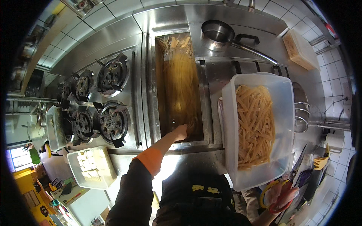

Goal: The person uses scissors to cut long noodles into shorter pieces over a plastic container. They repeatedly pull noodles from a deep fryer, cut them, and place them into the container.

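Note:
My left hand (181, 132) reaches over the near end of a sunken rectangular steel basin (206, 124). Its fingertips are blurred at the surface of amber liquid (176, 113), so I cannot tell whether they hold anything. Long yellowish strips (181, 73) lie in the liquid, with paler flat ends (176, 43) bunched at the far end. At the lower right, my right hand (282, 195), in a clear plastic glove, grips scissors (294, 171) with yellow and red handles. Left of it, a large translucent plastic tub (282, 121) holds many flat, tan, noodle-like strips (254, 130).
Several gas burners (113, 121) with black pan supports stand at left. A tub of pale blocks (92, 168) sits below them. A steel saucepan (217, 35) rests behind the large tub, its handle pointing right. Wire strainers (301, 113) and a lidded container (301, 50) are at right.

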`<action>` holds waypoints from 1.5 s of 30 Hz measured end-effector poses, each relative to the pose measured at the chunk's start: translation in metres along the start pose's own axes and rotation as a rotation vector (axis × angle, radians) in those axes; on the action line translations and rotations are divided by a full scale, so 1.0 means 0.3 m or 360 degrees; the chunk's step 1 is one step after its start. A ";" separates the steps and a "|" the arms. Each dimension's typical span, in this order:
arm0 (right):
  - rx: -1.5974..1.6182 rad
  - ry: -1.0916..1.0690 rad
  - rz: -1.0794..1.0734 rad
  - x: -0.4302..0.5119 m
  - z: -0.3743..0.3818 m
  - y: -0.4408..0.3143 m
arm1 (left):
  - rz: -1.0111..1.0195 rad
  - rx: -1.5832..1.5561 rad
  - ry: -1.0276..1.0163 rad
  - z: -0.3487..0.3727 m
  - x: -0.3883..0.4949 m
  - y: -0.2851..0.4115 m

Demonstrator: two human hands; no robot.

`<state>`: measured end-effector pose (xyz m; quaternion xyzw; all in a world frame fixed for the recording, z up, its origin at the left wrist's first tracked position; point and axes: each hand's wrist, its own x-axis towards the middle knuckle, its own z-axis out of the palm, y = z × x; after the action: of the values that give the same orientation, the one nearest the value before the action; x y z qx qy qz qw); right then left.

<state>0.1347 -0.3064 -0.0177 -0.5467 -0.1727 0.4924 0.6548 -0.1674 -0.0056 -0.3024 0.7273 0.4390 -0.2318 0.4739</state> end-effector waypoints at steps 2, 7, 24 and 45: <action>-0.0008 0.0203 -0.0063 -0.037 -0.015 0.023 | 0.0059 -0.0166 0.0086 0.012 -0.011 -0.021; 0.0211 0.0276 -0.0114 -0.090 0.010 0.047 | -0.0189 0.0029 0.0122 0.002 -0.077 0.006; 0.0415 -0.0329 -0.0117 0.118 0.324 -0.020 | 0.0878 0.0148 0.0429 -0.527 -0.872 0.574; -0.1405 -0.0644 -0.1221 0.298 0.697 -0.288 | 0.1242 -0.0733 -0.0070 -0.698 -0.985 0.845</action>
<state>0.0550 -0.1107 0.1026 -0.5607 -0.6652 0.1978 0.4516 -0.1161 0.0157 0.1361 0.7089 0.1620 0.0526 0.6844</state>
